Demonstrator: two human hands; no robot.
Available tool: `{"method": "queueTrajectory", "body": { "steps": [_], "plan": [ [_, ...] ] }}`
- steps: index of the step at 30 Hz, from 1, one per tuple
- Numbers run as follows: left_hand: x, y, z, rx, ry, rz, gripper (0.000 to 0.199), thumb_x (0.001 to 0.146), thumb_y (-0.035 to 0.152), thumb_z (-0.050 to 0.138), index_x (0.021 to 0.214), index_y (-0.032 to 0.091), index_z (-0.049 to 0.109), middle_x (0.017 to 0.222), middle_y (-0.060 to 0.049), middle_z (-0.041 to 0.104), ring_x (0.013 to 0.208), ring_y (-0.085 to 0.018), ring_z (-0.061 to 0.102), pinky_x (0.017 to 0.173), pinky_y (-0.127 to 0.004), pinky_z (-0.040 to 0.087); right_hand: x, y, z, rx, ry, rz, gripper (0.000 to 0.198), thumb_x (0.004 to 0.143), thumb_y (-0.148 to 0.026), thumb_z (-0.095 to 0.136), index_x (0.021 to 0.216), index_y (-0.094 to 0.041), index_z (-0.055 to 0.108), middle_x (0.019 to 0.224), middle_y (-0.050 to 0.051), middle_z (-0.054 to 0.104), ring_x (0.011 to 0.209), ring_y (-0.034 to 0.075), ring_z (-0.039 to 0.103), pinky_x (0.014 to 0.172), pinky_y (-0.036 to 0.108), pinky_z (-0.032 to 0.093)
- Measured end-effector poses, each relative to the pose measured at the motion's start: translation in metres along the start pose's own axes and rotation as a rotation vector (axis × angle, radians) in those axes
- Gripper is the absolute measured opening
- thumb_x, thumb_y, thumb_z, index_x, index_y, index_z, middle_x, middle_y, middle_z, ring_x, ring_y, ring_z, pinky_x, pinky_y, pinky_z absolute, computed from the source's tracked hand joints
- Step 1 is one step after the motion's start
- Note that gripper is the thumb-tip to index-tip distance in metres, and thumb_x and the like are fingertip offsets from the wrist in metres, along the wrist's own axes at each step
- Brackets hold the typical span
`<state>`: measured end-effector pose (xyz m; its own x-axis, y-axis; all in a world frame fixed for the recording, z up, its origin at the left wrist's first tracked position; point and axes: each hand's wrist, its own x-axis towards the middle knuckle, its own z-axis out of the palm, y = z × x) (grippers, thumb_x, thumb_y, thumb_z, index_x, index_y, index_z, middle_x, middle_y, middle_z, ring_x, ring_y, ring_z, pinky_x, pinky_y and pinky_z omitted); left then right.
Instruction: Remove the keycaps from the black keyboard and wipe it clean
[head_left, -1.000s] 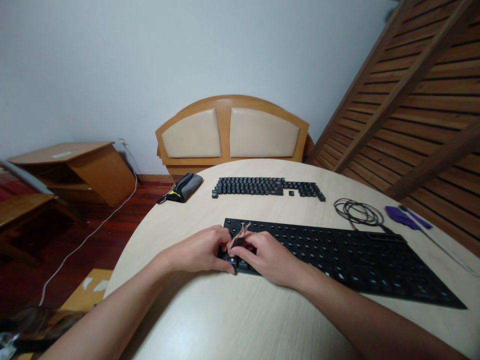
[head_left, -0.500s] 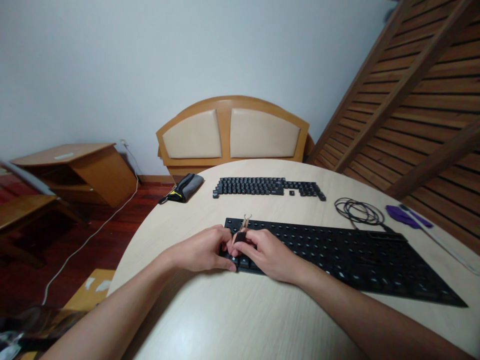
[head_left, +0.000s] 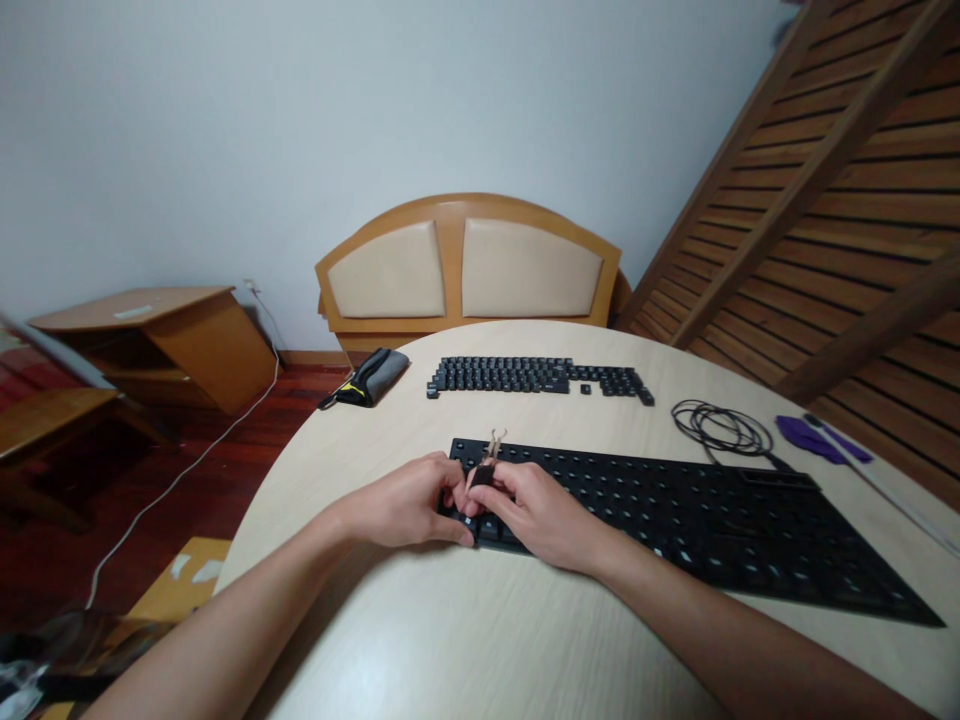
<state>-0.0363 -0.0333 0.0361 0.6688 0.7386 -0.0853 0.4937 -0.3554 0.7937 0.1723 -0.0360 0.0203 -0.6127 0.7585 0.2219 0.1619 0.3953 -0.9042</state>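
Observation:
A black keyboard (head_left: 675,510) lies on the table, most of its keycaps off and the bare switches showing. At its front left corner, a few keycaps (head_left: 489,526) are still on. My right hand (head_left: 544,510) is closed around a keycap puller (head_left: 484,474) with a dark grip; its thin metal prongs point up and away from me. My left hand (head_left: 416,503) grips the keyboard's left end, its thumb along the front edge and its curled fingers close to the puller. The puller's lower end is hidden by my fingers.
Removed keycaps (head_left: 502,374) lie in keyboard order at the back of the round table (head_left: 450,640). A grey and black pouch (head_left: 379,375) is at back left. To the right are a coiled cable (head_left: 720,428), a purple cloth (head_left: 814,440) and a pale stick-like object (head_left: 892,490).
Both hands stay at the keyboard's left corner with nearly the same grip. The view has shifted very slightly; the puller's prongs have barely moved.

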Motion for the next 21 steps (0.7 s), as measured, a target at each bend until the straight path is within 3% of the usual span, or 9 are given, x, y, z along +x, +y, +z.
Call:
{"method": "queueTrajectory", "body": {
  "steps": [5, 14, 21],
  "plan": [
    [0.001, -0.004, 0.004, -0.257, 0.051, -0.091, 0.033, 0.075, 0.038, 0.079, 0.082, 0.018, 0.054, 0.086, 0.000, 0.061, 0.076, -0.015, 0.055, 0.066, -0.026, 0.043, 0.004, 0.003, 0.001, 0.222, 0.076, 0.082, 0.028, 0.095, -0.041, 0.056, 0.084, -0.017, 0.064, 0.076, 0.001, 0.066, 0.074, 0.014, 0.063, 0.070, 0.025, 0.050],
    [0.009, -0.008, 0.005, -0.103, 0.230, -0.005, 0.023, 0.080, 0.033, 0.075, 0.088, 0.018, 0.059, 0.088, 0.000, 0.064, 0.079, -0.017, 0.056, 0.073, -0.027, 0.044, 0.005, 0.014, 0.001, 0.260, 0.285, 0.164, 0.031, 0.087, -0.045, 0.065, 0.094, -0.015, 0.067, 0.084, 0.006, 0.073, 0.074, 0.016, 0.069, 0.063, 0.025, 0.052],
    [0.011, -0.008, 0.010, -0.007, 0.303, 0.074, 0.023, 0.081, 0.026, 0.075, 0.097, 0.019, 0.060, 0.092, 0.000, 0.063, 0.085, -0.018, 0.056, 0.080, -0.029, 0.044, 0.006, 0.021, -0.001, 0.249, 0.317, 0.187, 0.033, 0.086, -0.047, 0.066, 0.094, -0.014, 0.069, 0.086, 0.007, 0.073, 0.070, 0.015, 0.070, 0.062, 0.025, 0.054]
  ]
}}
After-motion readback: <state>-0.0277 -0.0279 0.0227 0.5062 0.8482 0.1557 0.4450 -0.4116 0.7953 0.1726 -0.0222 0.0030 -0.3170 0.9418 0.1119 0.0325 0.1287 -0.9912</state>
